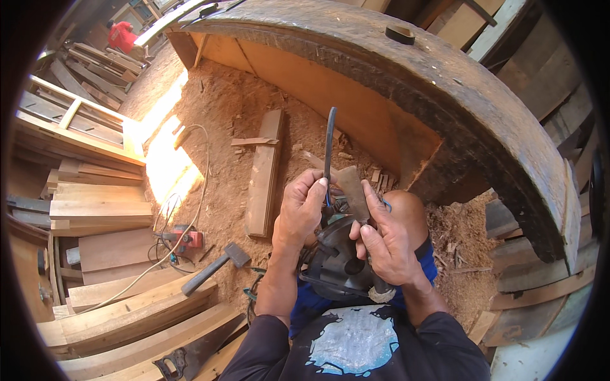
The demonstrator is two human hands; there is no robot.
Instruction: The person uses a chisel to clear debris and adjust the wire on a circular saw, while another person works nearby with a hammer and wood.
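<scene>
My left hand (pixel 300 206) is closed, pinching a long, thin, dark strip (pixel 330 140) that stands nearly upright with a slightly curved tip. Close beside it, my right hand (pixel 389 247) grips a flat, brownish, tapered piece (pixel 353 193) between thumb and fingers; its exact kind does not show. The two held pieces are near each other, and I cannot tell if they touch. Below my hands, at my lap, lies a black bulky object (pixel 333 257) with a round dark opening, partly hidden by my hands.
A large curved wooden workpiece (pixel 445 95) arches across the far side and right, with a small dark block (pixel 399 34) on top. A plank (pixel 264 178) lies on sawdust. At left are a hammer (pixel 216 270), red power tool (pixel 189 237), handsaw (pixel 171 365) and stacked boards (pixel 98 203). A person (pixel 122 36) is far off.
</scene>
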